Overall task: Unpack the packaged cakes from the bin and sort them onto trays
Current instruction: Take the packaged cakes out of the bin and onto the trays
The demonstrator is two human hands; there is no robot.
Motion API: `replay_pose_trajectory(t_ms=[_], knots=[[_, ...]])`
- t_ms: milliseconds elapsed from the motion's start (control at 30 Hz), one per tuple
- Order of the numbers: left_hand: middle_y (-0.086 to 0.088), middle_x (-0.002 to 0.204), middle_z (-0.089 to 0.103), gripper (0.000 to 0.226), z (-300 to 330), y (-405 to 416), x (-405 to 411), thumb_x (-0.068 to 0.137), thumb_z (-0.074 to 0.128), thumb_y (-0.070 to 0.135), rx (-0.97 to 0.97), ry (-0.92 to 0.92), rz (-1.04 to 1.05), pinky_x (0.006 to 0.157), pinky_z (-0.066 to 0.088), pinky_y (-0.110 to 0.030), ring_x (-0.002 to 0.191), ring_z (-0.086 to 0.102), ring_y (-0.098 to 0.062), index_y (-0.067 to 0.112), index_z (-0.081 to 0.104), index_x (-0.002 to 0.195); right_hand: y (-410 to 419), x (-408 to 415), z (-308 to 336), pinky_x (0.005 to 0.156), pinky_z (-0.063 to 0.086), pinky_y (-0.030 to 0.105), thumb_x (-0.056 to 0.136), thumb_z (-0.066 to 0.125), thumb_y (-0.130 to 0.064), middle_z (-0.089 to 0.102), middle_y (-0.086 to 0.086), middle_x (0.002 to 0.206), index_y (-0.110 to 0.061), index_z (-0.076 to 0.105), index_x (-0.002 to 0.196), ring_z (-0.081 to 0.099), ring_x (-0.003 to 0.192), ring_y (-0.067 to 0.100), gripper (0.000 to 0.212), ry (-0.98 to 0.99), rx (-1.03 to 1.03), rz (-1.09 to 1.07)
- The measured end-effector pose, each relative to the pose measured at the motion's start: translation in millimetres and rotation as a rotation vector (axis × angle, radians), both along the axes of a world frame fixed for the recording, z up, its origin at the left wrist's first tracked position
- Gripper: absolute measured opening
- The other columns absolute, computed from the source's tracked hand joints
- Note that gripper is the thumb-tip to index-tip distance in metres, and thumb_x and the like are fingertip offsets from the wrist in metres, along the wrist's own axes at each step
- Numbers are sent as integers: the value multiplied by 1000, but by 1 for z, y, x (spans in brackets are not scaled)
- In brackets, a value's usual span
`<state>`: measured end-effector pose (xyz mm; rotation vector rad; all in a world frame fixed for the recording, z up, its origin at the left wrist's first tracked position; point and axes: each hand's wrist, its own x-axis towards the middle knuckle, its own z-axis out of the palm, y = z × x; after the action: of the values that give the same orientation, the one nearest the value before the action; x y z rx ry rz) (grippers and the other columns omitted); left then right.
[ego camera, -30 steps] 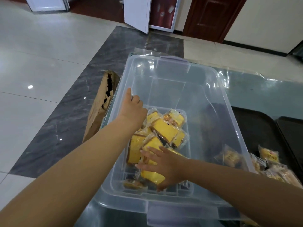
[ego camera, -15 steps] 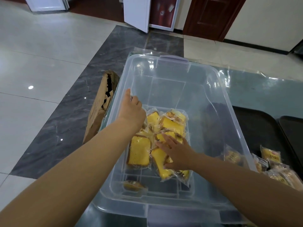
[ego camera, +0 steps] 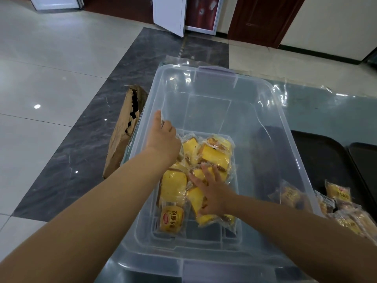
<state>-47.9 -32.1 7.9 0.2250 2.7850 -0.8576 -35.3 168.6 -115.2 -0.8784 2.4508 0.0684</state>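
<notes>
- While the left hand (ego camera: 163, 139) grips the left rim of the clear bin (ego camera: 271, 119), the right hand (ego camera: 212, 193) lies flat, fingers spread, on the packaged cakes (ego camera: 214, 156) heaped on the bin floor
- More wrapped cakes (ego camera: 338, 194) lie on a black tray (ego camera: 322, 156) right of the bin

Torn cardboard box (ego camera: 124, 131) beside brown door (ego camera: 263, 19)
</notes>
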Motion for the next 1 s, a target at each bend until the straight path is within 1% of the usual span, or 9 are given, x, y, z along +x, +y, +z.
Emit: replay_pose_trajectory(t_ms=[100,233,367,500,633,733,867,933,1000], knots=[[-9,144,40,42,1,0,0,93,47,49,27,0,-3,111,-5,-64,138,24,-32,27,55,128,-4,3,8,107,27,65,79,71,-42,-16,2,158,-37,2,151,-17,141,44,100,31,-47,-30],[-8,143,41,49,3,-1,1,92,43,57,38,-9,-11,111,-5,-64,138,25,-32,27,54,130,-7,3,14,102,40,56,78,71,-31,9,8,154,-30,27,146,9,139,41,81,94,-98,-39],[-8,139,44,47,5,0,4,94,40,56,94,10,-22,112,-1,-63,136,28,-32,28,53,130,-11,0,27,99,42,46,81,67,-27,27,15,143,-23,30,146,25,131,39,74,154,-102,-10],[-10,137,44,44,9,3,7,94,44,50,135,62,-31,114,10,-55,132,31,-32,26,52,130,-7,3,35,105,36,46,80,69,-31,19,18,150,-24,24,149,18,137,42,82,165,-90,-13],[-9,136,44,45,11,6,12,94,43,52,120,43,-64,115,9,-54,132,31,-32,27,51,130,8,6,24,111,18,64,74,77,-37,-21,9,157,-37,2,151,-16,142,43,108,7,-94,-80],[-8,135,45,43,12,8,12,93,43,52,199,56,-68,115,8,-54,132,30,-32,28,52,127,9,5,19,108,10,71,68,80,-49,-34,3,153,-49,-16,145,-25,139,43,123,-49,-91,-86],[-9,136,43,43,11,6,7,94,42,50,248,59,-60,115,7,-53,133,29,-31,27,50,130,3,3,14,104,4,74,62,72,-72,-40,1,150,-54,-24,139,-34,134,43,124,-106,-69,-129],[-9,136,43,42,10,5,5,94,42,49,277,66,-60,115,8,-53,132,29,-31,27,50,129,-3,6,7,102,9,76,66,72,-67,-37,0,151,-54,-24,139,-33,135,43,121,-62,-29,-148],[-8,135,43,43,8,5,4,93,42,50,303,66,-57,115,8,-53,131,29,-30,28,51,129,-9,10,0,103,16,76,74,72,-53,-24,3,157,-51,-12,143,-23,139,46,109,4,-23,-174]])
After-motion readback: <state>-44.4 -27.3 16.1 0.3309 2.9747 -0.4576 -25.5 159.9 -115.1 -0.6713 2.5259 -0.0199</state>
